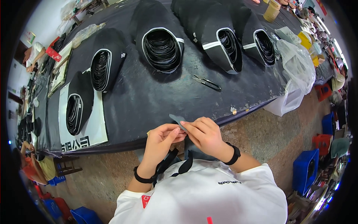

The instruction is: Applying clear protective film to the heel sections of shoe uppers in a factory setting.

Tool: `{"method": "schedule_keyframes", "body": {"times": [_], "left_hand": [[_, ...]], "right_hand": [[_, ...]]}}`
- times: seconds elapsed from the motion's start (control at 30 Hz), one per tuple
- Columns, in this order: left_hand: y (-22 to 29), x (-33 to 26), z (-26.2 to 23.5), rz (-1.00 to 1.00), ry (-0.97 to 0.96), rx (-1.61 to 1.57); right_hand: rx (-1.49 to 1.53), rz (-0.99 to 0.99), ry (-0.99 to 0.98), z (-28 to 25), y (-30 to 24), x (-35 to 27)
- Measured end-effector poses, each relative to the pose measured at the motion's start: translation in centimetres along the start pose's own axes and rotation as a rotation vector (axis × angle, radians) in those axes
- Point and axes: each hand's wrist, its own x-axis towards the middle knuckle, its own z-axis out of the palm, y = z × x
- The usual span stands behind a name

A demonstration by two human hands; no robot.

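Observation:
Both my hands meet just below the front edge of the black worktable (156, 100). My left hand (161, 141) and my right hand (203, 135) pinch a small grey fabric piece (178, 119) between their fingertips. A black strap (167, 161) hangs from under my left hand toward my white shirt. Each wrist wears a black band. Small black snips (207, 83) lie on the table beyond my hands, untouched.
Several rows of stacked black fabric pieces with white edging (162, 46) stand across the table. A clear plastic bag (296, 71) hangs at the table's right end. Blue (306, 170) and red (322, 142) crates stand on the floor at right. Another person (33, 56) sits far left.

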Motion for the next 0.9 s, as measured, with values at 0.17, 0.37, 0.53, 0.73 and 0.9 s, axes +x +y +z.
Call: {"method": "schedule_keyframes", "body": {"times": [0.17,0.37,0.53,0.73,0.9], "left_hand": [[0.4,-0.3,0.8,0.139,0.051,-0.076],[0.7,-0.3,2.1,0.275,0.171,0.078],[0.4,0.0,2.2,0.328,0.175,0.198],[0.1,0.8,2.1,0.485,0.162,0.356],[0.2,1.1,1.7,0.456,0.053,0.231]], "right_hand": [[0.11,0.087,0.129,-0.4,-1.8,1.6],[-0.022,0.104,0.14,-0.4,-2.9,2.3],[0.016,0.143,0.139,-0.4,-2.9,2.4],[0.112,0.168,0.152,-0.5,-2.7,2.4],[0.332,0.3,0.121,-1.0,-2.8,2.5]]}}
